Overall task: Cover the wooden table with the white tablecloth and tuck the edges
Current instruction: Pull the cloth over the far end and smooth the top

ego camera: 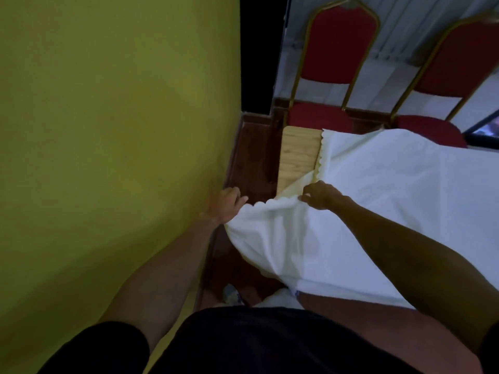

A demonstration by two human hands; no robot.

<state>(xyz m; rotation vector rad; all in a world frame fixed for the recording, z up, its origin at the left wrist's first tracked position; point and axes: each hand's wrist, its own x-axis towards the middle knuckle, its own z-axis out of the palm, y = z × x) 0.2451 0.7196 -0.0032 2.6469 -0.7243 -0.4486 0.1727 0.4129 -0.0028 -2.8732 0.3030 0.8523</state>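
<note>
Left hand (225,205) curls its fingers round the scalloped hem of the white tablecloth (391,171), right hand (320,195) pinches it where the wooden surface (298,155) shows bare at the wall end, so pull evenly leftward, hem straight, before tucking.

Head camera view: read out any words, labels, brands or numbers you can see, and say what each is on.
No text can be read in this view.
The white tablecloth, wooden table, green wall and red chairs carry no print.
The dark-framed panel at the right edge is too blurred.
</note>
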